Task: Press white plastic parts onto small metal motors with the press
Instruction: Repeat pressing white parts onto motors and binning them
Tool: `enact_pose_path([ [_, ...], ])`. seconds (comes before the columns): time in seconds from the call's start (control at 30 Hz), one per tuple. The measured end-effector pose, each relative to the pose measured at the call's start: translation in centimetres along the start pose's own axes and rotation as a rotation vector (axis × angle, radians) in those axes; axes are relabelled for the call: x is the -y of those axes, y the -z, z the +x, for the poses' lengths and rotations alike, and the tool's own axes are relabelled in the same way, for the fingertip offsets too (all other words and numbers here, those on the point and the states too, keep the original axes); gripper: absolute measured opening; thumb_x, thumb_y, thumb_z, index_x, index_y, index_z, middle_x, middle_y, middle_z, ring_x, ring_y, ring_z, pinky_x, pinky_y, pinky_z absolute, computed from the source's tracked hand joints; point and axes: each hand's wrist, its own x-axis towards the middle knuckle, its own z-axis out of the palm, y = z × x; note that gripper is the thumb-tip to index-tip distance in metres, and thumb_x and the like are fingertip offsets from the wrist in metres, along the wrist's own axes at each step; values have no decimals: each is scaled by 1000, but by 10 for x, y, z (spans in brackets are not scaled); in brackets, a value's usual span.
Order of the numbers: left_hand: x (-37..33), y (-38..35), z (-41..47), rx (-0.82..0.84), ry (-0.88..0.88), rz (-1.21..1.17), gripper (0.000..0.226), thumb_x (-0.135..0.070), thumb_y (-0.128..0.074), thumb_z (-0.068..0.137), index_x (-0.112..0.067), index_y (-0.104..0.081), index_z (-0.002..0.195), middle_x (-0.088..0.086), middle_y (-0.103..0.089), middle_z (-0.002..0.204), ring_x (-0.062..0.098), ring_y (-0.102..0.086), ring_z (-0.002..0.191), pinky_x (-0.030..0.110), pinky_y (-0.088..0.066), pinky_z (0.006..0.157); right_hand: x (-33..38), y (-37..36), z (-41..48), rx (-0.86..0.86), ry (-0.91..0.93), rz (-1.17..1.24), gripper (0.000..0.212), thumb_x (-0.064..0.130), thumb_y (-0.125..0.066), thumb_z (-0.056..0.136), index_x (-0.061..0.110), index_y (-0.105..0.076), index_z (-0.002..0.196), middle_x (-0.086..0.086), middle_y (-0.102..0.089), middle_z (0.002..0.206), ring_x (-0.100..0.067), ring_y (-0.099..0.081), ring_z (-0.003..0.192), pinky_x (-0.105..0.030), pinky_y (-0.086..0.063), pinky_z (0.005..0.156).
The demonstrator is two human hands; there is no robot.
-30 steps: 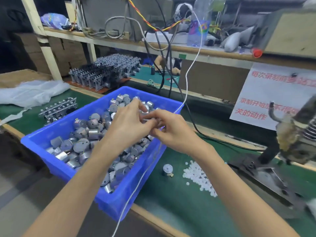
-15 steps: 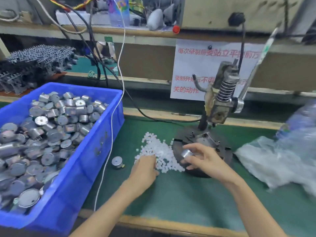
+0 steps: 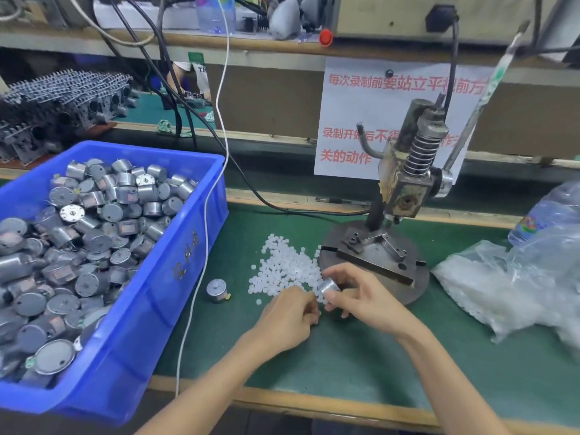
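A small metal motor (image 3: pixel 328 286) is clamped between the thumb and curled fingers of the right hand (image 3: pixel 361 298), just above the green mat (image 3: pixel 345 356) at the front edge of the press (image 3: pixel 408 177) base. The left hand (image 3: pixel 287 315) has its fingertips bunched together right beside the motor, at the near edge of the pile of white plastic parts (image 3: pixel 284 266); whether they pinch a part, I cannot tell. A loose motor (image 3: pixel 216 290) stands on the mat between the pile and the blue bin (image 3: pixel 163 277) of motors, and a plastic bag (image 3: pixel 502 293) lies to the right of the press.

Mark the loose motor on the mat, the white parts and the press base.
loose motor (image 3: pixel 216 289), head view, round top face.
white parts (image 3: pixel 284 265), head view, middle of pile.
press base (image 3: pixel 411 291), head view, bare front edge.
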Motion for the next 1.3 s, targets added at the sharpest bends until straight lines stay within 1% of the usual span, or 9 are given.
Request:
enact_pose_path([
  [0.1,8,-8,-2,-88,-23,-29,16,-20,-60,86,-27,-56,72,-14,-42,75,13,-48,76,28,-40,67,-10,-4,-11,5,4,-105,25,6,-62,88,23,-55,106,-4,-61,107,-17,-69,70,-19,-46,60],
  [0.27,18,-12,-6,-135,-81,-88,6,-23,-63,86,-26,-65,81,-15,-45,81,7,-47,78,22,-34,69,-20,-12,-18,-58,80,-246,32,7,-62,88,32,-51,105,1,-61,103,-19,-67,73,-36,-52,79],
  [0.4,24,-15,-10,-129,-96,-100,9,-28,-66,83,-29,-63,91,-15,-44,91,2,-42,85,19,-32,74,-25,-13,-18,-44,84,-280,33,11,-62,88,37,-50,104,0,-61,100,-25,-64,78,-36,-51,77],
  [0.63,25,-17,-11,-139,-66,-149,11,-27,-69,80,-26,-65,90,-17,-41,89,-2,-40,79,18,-29,70,-28,-19,-12,-49,117,-360,24,16,-64,89,24,-57,110,16,-59,93,-10,-57,73,-13,-41,68],
  [0.8,27,-16,-11,-136,-69,-170,19,-25,-70,79,-24,-64,97,-17,-42,91,-10,-40,77,11,-26,67,-30,-20,-12,-51,118,-390,24,18,-66,88,23,-59,111,14,-61,97,-2,-55,72,-12,-39,68],
  [0.97,33,-13,-13,-94,-108,-174,32,-20,-70,78,-22,-57,107,-8,-49,103,-17,-39,79,1,-29,74,-32,-22,-10,-62,135,-429,25,18,-66,88,22,-60,111,17,-57,90,5,-50,67,-10,-32,65],
  [1.13,25,-8,-8,-164,-111,-303,18,-17,-55,92,-22,-62,107,-12,-55,94,-9,-47,66,5,-33,66,-28,-26,-11,-56,244,-575,25,19,-64,89,20,-60,114,10,-55,97,7,-47,71,-17,-33,70],
  [1.23,17,-4,-4,-119,-75,-419,15,-22,-50,94,-29,-63,98,-15,-64,90,-4,-52,65,6,-37,62,-25,-28,-14,-32,328,-672,24,20,-59,91,20,-59,115,6,-53,105,-3,-49,78,-25,-41,75],
  [1.3,17,-1,-2,-58,-75,-475,14,-19,-51,95,-28,-63,97,-12,-66,88,-7,-52,62,6,-37,61,-25,-28,-15,-21,356,-686,23,17,-58,92,16,-59,115,-2,-55,109,-19,-56,90,-33,-45,81],
])
